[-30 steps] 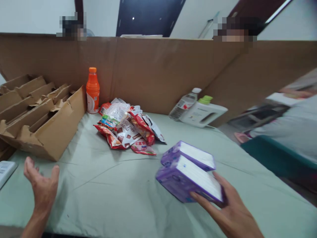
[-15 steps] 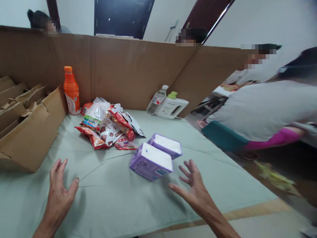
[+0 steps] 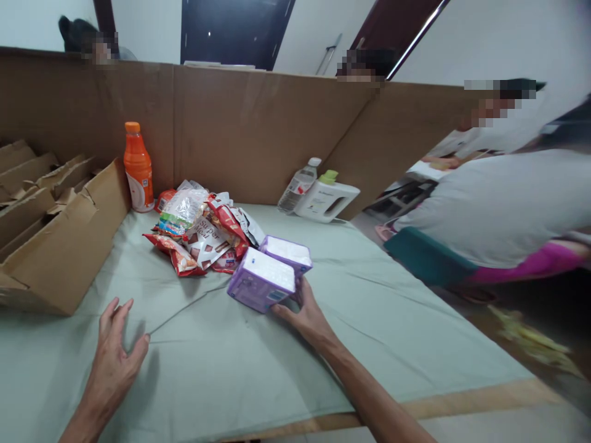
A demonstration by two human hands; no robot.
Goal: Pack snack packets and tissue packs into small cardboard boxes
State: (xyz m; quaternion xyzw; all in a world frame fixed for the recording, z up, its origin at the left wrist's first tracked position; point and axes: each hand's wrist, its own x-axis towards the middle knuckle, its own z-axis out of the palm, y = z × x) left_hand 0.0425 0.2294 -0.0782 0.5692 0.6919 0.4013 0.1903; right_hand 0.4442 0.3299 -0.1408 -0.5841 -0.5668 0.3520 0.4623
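Tissue pack point(image 3: 261, 286) is touched by the right hand point(image 3: 305, 314), fingers curled, grip can't be told; left hand point(image 3: 115, 354) is splayed. Snack bags point(image 3: 203, 231) could get shoved if it's pushed.

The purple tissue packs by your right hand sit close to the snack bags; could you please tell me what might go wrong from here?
1. The right hand touches only one corner of the near purple pack, which looks tilted; it may tip or slip.
2. The far purple pack lies right beside the snack bags; a push could shove into them.
3. The left hand rests on the creased cloth, which might bunch.
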